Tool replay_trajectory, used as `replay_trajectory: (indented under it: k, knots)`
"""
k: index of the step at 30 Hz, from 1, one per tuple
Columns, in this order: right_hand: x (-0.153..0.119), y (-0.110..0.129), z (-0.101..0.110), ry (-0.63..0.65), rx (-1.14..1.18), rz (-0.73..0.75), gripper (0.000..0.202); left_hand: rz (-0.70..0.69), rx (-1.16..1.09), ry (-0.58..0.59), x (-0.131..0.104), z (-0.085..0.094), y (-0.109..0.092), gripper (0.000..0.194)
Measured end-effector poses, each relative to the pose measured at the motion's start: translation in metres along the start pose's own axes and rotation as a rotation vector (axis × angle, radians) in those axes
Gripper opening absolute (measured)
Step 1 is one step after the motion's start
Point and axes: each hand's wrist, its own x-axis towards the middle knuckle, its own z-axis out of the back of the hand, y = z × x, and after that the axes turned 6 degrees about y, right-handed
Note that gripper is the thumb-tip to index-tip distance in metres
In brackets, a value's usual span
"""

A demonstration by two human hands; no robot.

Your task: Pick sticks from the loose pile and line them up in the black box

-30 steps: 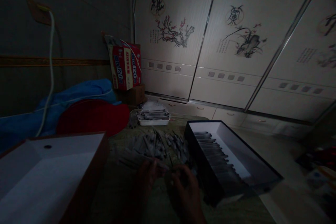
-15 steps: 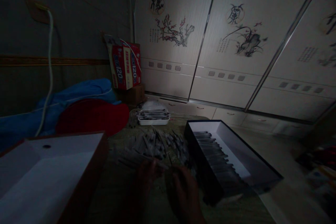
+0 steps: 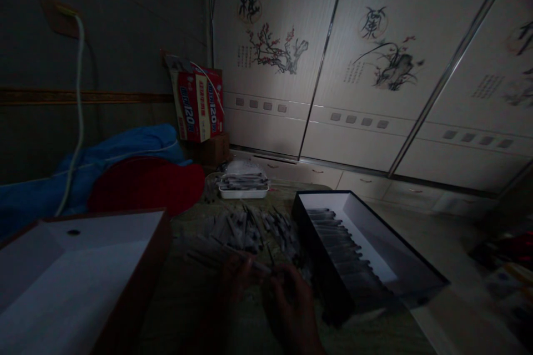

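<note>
Low in the middle of the dim view, my left hand (image 3: 236, 276) is closed on a slim, pale, translucent pen (image 3: 259, 266). My right hand (image 3: 293, 302) pinches at the pen's right end, where a small dark tip shows. A thin dark stick (image 3: 270, 253) rises just above the right fingers; I cannot tell whether they hold it. Behind the hands lies a loose pile of pens and dark slender parts (image 3: 239, 230). To the right, a black-sided box (image 3: 391, 241) with a white inside holds a row of pens (image 3: 341, 244) laid side by side.
At the left stands a brown box (image 3: 104, 266) with a white inside. A white tray (image 3: 244, 194) of slender parts sits at the table's far end, beside a red cushion-like thing (image 3: 145, 186) and blue cloth (image 3: 125, 144). Red cartons (image 3: 197, 105) and a wardrobe (image 3: 270, 127) are behind.
The pen has shifted slightly right and down between my hands, its right end now at the right fingers. The boxes and the pile stay put.
</note>
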Motion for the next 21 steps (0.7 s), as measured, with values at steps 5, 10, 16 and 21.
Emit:
replay_trajectory:
  k: [5,10,16,21]
  knots:
    - [0.0,-0.007,-0.002,0.024,0.095,-0.09,0.019,-0.022,0.024,0.036,-0.002,0.0,-0.001,0.017]
    - [0.0,-0.008,-0.003,0.024,0.12,-0.142,0.023,-0.014,0.036,0.055,0.0,0.002,0.002,0.017]
    - [-0.005,-0.019,-0.008,-0.017,-0.081,-0.044,0.037,0.017,-0.025,0.034,-0.009,-0.006,-0.007,0.01]
    - [-0.007,-0.02,-0.007,-0.073,-0.096,-0.036,0.036,-0.009,-0.003,-0.008,-0.005,-0.003,-0.004,0.011]
